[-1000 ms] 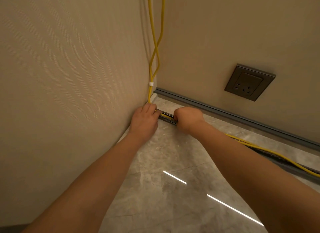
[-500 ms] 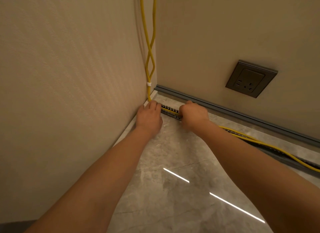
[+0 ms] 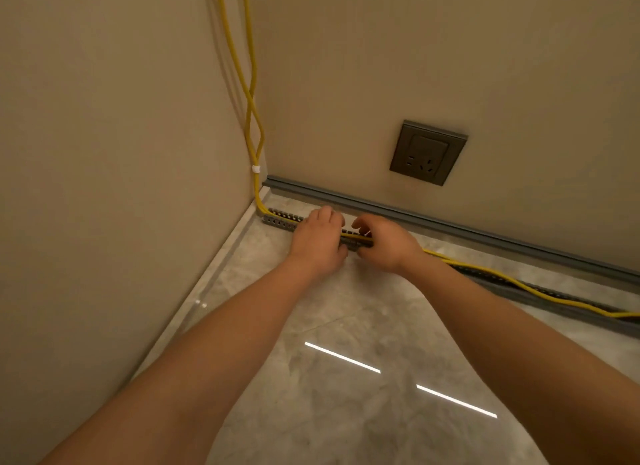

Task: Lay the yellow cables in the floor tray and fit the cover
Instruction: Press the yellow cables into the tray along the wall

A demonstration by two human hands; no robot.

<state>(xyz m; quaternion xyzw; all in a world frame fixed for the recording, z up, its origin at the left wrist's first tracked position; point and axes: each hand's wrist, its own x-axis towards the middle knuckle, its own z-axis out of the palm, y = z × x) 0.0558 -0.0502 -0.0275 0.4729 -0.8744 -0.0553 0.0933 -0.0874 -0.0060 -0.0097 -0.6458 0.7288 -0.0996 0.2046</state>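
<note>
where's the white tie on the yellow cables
In the head view, upper left of centre: the white tie binds the yellow cables in the wall corner.

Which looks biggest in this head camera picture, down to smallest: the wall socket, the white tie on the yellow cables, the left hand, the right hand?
1. Wall socket.
2. Left hand and right hand: too alike to rank, and nearer the camera than the socket, so first place is unsure.
3. White tie on the yellow cables, clearly smallest.

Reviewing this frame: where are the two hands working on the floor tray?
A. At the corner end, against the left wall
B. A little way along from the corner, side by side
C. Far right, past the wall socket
B: the left hand and right hand sit side by side on the floor tray, whose corner end lies bare.
</note>
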